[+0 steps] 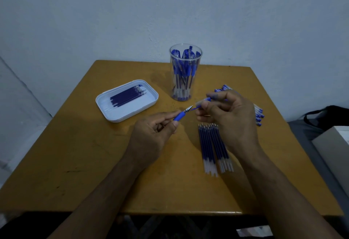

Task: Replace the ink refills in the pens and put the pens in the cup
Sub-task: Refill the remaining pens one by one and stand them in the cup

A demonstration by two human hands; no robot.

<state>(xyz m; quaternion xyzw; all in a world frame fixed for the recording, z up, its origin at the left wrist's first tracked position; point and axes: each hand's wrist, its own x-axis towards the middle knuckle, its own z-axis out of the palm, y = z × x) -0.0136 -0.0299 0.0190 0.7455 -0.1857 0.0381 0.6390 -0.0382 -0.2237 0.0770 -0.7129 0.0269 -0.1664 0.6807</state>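
My left hand (151, 136) pinches a blue pen tip section (181, 114) with a metal point, aimed up and right. My right hand (228, 117) holds the rest of the pen, a blue-ended barrel (204, 101), just apart from that tip. A clear cup (186, 72) at the table's back holds several blue-capped pens. A row of blue refills (213, 148) lies on the table under my right wrist. Behind my right hand, a pile of blue pens (258, 114) is partly hidden.
A white tray (105, 104) with several dark refills sits left of the cup on the yellow-brown table (85, 163). A wall stands close behind. A dark bag (328, 114) and a pale box (336, 148) lie off the table's right side.
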